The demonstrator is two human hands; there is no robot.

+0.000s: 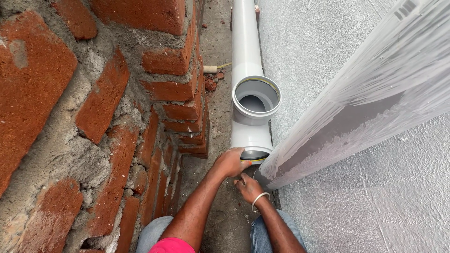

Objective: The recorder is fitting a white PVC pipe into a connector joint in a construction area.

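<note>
**Grey pipe fitting, both hands at its near socket**

Item: grey pipe tee (252,131), upright against the plastered wall (304,61). All places below are given from this fitting.

- Side branch: its open round mouth faces up towards you, ringed by a thick collar, with a dark seal line inside.
- Straight pipe (244,37): runs on from the far end of the fitting, along the wall.
- Near socket: the end closest to you, with a yellowish ring at its lip.
- Your left hand (231,162): lies on the near socket's rim, fingers curled over its left edge, grasping the fitting.
- Your right hand (249,188): just below the near socket, wearing a metal bangle (258,199). Its fingers are bent, but you cannot tell from here whether they grip anything.
- Second grey pipe (356,98): right of the fitting, large and blurred by nearness, slanting down so its lower end sits just beside the near socket.
- Brick wall (93,117): left of the fitting, rough red brick with coarse mortar.
- Ground (215,103): a narrow dusty strip between brick wall and fitting, with brick crumbs.
</note>
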